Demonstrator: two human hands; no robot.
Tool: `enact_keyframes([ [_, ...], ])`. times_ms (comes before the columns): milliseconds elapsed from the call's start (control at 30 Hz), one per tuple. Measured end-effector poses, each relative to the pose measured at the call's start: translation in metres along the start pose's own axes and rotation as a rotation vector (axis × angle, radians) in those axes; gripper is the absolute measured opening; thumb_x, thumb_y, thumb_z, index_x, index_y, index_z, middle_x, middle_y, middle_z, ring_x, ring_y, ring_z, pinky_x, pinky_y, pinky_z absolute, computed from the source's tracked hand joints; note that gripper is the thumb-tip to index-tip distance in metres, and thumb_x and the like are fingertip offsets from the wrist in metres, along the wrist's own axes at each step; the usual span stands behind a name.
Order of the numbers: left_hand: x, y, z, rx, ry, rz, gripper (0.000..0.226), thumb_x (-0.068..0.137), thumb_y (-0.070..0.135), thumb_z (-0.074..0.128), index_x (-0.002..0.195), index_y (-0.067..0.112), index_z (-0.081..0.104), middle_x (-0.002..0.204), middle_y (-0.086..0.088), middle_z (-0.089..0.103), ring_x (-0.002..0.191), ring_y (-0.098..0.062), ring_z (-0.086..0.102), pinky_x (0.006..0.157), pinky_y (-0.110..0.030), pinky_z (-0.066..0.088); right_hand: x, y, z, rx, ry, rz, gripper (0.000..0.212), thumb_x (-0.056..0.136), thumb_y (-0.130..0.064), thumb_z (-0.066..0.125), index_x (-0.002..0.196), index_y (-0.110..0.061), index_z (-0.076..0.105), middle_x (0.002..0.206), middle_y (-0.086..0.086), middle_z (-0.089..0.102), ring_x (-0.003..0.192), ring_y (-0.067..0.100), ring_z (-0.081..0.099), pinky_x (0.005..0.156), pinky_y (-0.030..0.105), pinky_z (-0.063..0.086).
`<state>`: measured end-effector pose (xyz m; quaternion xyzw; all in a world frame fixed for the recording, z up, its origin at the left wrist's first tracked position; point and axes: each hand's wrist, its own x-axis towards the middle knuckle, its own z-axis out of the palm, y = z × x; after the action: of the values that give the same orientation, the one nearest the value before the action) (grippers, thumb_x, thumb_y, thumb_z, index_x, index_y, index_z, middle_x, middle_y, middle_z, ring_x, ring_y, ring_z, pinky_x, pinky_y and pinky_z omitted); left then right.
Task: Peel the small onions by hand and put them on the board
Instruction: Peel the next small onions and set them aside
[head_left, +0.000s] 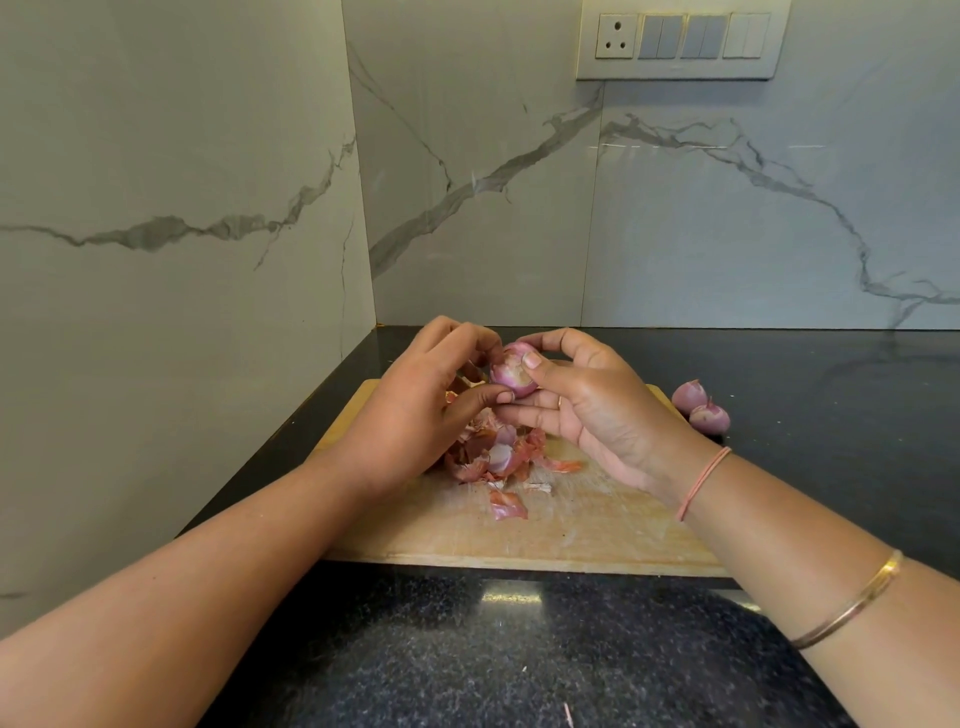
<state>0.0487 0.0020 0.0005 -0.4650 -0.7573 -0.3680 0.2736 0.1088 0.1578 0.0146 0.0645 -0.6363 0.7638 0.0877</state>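
Note:
A small pink onion (511, 370) is held in the air above the far end of the wooden board (587, 525). My right hand (592, 410) grips it, thumb on its top and fingers curled beneath. My left hand (421, 400) pinches the onion's left side, thumb under it and fingertips above. A heap of pinkish-brown onion skins (493, 457) lies on the board below my hands. Two more small onions (701, 408) sit on the black counter just right of the board.
The board lies on a black speckled counter (467, 665) in a corner. Marble wall panels stand close at the left (182, 260) and behind. A switch plate (680, 39) is high on the back wall.

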Motion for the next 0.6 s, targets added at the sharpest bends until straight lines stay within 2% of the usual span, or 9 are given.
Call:
enact_keyframes([
  [133, 0.0, -0.0008, 0.0014, -0.014, -0.005, -0.033, 0.02, 0.085, 0.019, 0.066, 0.101, 0.019, 0.054, 0.099, 0.016, 0.044, 0.096, 0.0, 0.049, 0.08, -0.018, 0.048, -0.0014, -0.0002, 0.0011, -0.035, 0.018, -0.002, 0.019, 0.095, -0.005, 0.051, 0.114, -0.003, 0.051, 0.11, 0.026, 0.063, 0.083, 0.024, 0.07, 0.081, 0.036, 0.058],
  [300, -0.0004, 0.0004, 0.0007, -0.035, 0.058, -0.095, 0.036, 0.081, 0.026, 0.07, 0.103, 0.029, 0.042, 0.101, 0.016, 0.046, 0.091, -0.005, 0.054, 0.075, -0.017, 0.049, -0.0013, -0.0009, 0.0015, -0.024, 0.027, 0.01, 0.023, 0.096, -0.007, 0.05, 0.119, -0.001, 0.049, 0.11, 0.025, 0.063, 0.081, 0.022, 0.071, 0.08, 0.035, 0.058],
  [467, -0.0002, -0.0003, -0.001, -0.028, -0.003, -0.07, 0.021, 0.083, 0.028, 0.064, 0.098, 0.032, 0.049, 0.102, 0.016, 0.043, 0.095, 0.0, 0.05, 0.078, -0.018, 0.048, -0.0011, -0.0023, 0.0014, -0.019, 0.021, 0.017, 0.023, 0.096, -0.008, 0.051, 0.118, 0.0, 0.049, 0.106, 0.025, 0.064, 0.08, 0.024, 0.072, 0.08, 0.036, 0.059],
  [600, 0.0001, -0.0031, -0.0023, -0.004, -0.034, -0.066, 0.02, 0.083, 0.029, 0.065, 0.096, 0.033, 0.05, 0.103, 0.014, 0.043, 0.094, -0.001, 0.049, 0.077, -0.021, 0.048, -0.0027, -0.0027, 0.0017, -0.054, 0.013, 0.018, 0.017, 0.096, -0.008, 0.052, 0.112, -0.003, 0.05, 0.105, 0.026, 0.064, 0.082, 0.026, 0.071, 0.079, 0.036, 0.059],
])
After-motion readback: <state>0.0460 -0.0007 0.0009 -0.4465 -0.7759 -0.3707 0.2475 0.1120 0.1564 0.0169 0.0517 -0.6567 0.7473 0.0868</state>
